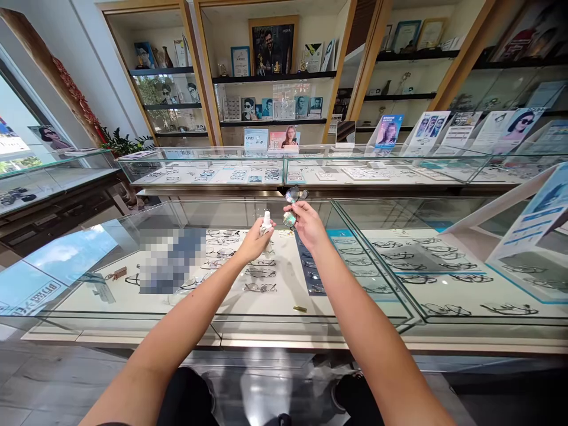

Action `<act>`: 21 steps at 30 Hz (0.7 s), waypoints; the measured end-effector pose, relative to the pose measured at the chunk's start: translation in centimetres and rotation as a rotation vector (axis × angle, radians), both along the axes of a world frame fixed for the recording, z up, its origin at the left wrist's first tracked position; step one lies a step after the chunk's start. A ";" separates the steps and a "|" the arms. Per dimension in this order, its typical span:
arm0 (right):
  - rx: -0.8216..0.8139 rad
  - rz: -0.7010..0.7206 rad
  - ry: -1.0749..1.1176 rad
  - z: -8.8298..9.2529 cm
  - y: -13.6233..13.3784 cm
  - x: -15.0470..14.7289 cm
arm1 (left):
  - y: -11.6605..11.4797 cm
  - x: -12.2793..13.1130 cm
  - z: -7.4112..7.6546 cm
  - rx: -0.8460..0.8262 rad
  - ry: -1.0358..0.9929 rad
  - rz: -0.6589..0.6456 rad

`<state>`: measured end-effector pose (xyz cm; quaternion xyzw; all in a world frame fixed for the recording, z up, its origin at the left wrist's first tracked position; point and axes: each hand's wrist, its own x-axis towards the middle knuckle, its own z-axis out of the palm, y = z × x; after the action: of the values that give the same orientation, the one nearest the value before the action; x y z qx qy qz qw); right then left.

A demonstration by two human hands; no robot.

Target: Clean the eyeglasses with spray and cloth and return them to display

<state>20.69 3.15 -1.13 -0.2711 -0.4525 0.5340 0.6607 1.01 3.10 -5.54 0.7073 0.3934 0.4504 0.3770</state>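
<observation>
My left hand [256, 241] is closed round a small white spray bottle [267, 220], its nozzle pointing up. Just to the right, my right hand [309, 223] pinches a pair of glasses [290, 220] with dark rims by the middle. The glasses are held on end, one lens above the other, and the lenses show coloured reflections. Both hands are above the glass display case [284, 305], close together, with a small gap between bottle and glasses. Under the glass top lie rows of spectacle frames [261, 273].
A sign stand [528, 236] rises on the case at the right. A second glass counter [204, 171] with more eyewear runs behind. Wooden shelves [275, 77] with pictures line the back wall. A plant [126, 142] stands at the far left.
</observation>
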 end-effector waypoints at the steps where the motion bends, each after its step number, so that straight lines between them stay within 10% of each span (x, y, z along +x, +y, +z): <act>1: -0.001 0.001 0.000 0.0 0.0 0.0 | 0.0 -0.1 -0.1 0.026 0.048 0.023; 21: -0.005 0.007 -0.027 -0.1 0.0 -0.2 | -0.2 -0.1 -0.5 0.102 0.316 0.030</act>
<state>20.51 3.19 -1.25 -0.2784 -0.4610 0.5337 0.6520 0.94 2.90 -6.01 0.7814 0.4351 0.3587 0.2674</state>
